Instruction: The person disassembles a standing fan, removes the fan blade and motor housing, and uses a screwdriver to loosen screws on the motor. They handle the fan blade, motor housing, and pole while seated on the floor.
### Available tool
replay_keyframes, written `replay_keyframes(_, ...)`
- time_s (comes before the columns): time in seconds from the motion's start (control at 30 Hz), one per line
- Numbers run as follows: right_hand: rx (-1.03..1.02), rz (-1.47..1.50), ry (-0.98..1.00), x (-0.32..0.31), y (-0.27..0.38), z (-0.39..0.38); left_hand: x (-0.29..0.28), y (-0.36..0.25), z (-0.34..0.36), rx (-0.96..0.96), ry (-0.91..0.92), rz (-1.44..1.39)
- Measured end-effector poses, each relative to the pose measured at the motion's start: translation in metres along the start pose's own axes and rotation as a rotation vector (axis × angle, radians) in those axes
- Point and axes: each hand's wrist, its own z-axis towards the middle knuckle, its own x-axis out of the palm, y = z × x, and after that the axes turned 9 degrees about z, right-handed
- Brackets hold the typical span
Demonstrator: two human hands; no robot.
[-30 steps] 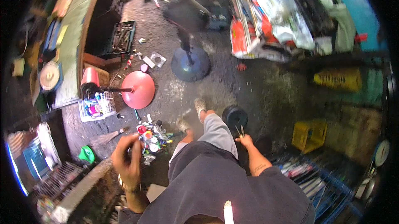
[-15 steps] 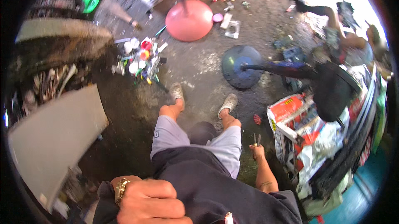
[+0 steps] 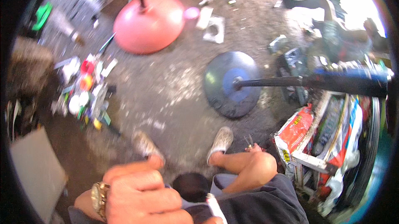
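Evidently, the right hand (image 3: pixel 256 149), partly hidden beyond the right knee (image 3: pixel 264 165), was closed around a small two-pronged tool (image 3: pixel 249 141). Its long axis ran forward, with the tips toward the dark round base (image 3: pixel 216 97), well ahead. The left hand (image 3: pixel 143 195) was curled low in front, well apart from the tool, so the right was nearer. Just right of the left hand, a cigarette (image 3: pixel 216 208) slanted with its tip forward; whether those fingers gripped it, I could not tell.
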Motion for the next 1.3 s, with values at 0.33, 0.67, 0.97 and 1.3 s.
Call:
replay_keyframes(0.33, 0.054, 0.195, -0.068, 0.062, -0.044, -0.026, 0.046, 0.106, -0.038, -0.404, -0.057, 0.433)
replay_keyframes(0.67, 0.082, 0.48, -0.091, 0.216, -0.083, 0.002, 0.04, 0.061, -0.086, -0.446, -0.002, 0.724)
replay_keyframes(0.97, -0.122, 0.326, -0.297, 0.209, -0.084, -0.056, 0.087, -0.06, -0.069, -0.343, 0.043, 0.702)
replay_keyframes(1.3, -0.188, 0.714, -0.446, 0.124, -0.078, -0.081, 0.123, -0.087, -0.043, -0.204, 0.114, 0.704)
